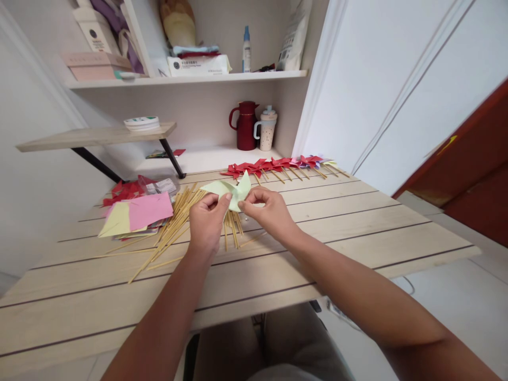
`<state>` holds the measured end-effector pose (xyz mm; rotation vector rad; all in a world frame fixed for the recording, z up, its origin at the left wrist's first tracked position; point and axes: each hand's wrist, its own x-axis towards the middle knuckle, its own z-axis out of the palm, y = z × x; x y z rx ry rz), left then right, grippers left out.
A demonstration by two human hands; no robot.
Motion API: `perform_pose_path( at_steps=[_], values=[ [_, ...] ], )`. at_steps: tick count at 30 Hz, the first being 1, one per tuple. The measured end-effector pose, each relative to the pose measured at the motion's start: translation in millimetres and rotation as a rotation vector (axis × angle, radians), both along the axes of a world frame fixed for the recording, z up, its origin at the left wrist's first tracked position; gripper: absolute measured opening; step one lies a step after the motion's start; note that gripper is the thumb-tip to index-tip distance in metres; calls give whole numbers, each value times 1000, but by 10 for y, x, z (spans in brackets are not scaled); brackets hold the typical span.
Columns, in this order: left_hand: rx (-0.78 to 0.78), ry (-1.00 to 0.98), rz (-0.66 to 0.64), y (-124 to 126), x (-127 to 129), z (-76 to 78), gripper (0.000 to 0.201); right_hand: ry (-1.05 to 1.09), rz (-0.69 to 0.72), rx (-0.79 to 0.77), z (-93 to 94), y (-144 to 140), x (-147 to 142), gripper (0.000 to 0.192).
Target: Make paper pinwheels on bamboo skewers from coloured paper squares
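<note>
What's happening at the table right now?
A person holds a pale green paper pinwheel over the wooden table, left hand and right hand both pinching it near the centre. Under the hands lies a loose heap of wooden sticks; coloured paper squares sit to the left. A row of finished red pinwheels lines the far edge.

You're in a home craft corner: the slatted wooden worktop (357, 222) abuts white shelves (186, 79) holding a red jug (246, 126), a lidded mug (266, 128), tissue packs and a spray bottle (246, 48).
</note>
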<state>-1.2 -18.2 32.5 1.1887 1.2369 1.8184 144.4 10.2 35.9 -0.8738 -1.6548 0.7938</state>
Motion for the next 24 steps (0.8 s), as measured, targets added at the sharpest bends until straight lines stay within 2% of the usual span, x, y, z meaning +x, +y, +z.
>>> perform_pose_path(
  at_steps=[4,10,18,20,24],
  values=[
    [-4,-18,-2,2,1,-10,27,37,38,-21,-18,16,3,36],
    [7,-3,-12,9,6,-28,23,65,38,-112,-54,64,-6,38],
    [8,8,-7,11,22,-36,21,200,37,-141,-97,96,-39,30],
    [13,13,-18,5,26,-36,19,241,31,-175,-101,109,-40,35],
    [11,11,-25,0,32,-35,20,331,40,-202,-96,138,-38,58]
  ],
)
